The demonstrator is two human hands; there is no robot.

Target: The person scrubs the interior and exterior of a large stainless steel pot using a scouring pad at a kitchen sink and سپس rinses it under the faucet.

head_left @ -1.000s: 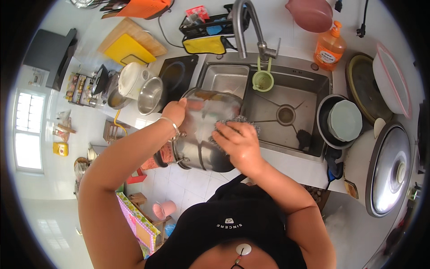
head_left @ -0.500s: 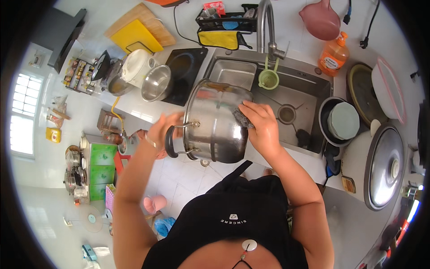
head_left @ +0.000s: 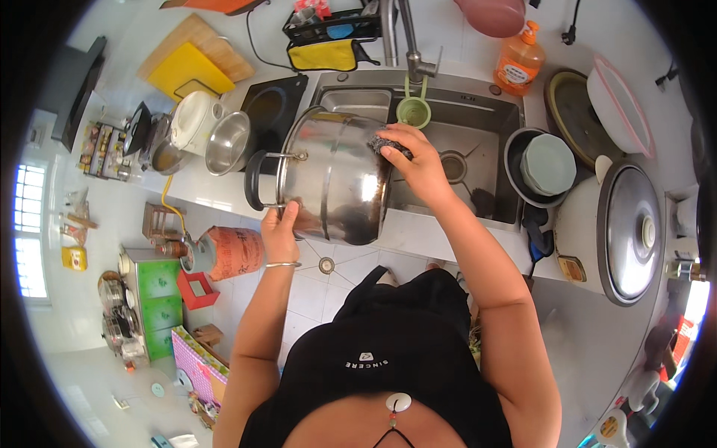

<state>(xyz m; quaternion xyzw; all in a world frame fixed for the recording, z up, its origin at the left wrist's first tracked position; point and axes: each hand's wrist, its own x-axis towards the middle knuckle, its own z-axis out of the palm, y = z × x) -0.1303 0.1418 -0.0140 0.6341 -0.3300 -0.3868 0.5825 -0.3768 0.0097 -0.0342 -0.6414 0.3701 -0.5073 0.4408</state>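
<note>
A large steel stockpot [head_left: 340, 168] lies tilted on its side over the front edge of the sink [head_left: 485, 142], its rim to the left and its dark, stained bottom to the right. My left hand [head_left: 279, 237] grips the near part of the rim, just below the black side handle [head_left: 255, 181], with the thumb on the outer wall. Its other fingers are partly hidden. In my right hand [head_left: 414, 160] is a grey steel wool scrubber [head_left: 384, 145], pressed against the pot's wall near the bottom edge.
The faucet [head_left: 420, 63] stands behind the sink, with a green strainer [head_left: 413, 112] hanging below it. Left of the pot are a steel bowl [head_left: 228, 143] and a black cooktop [head_left: 272, 104]. Stacked basins [head_left: 547, 166] and a big lidded pot [head_left: 597, 231] stand right.
My left hand has moved from beside the handle to the rim below it. The scrubber has shifted slightly up along the pot's wall. The whole view has swung a little.
</note>
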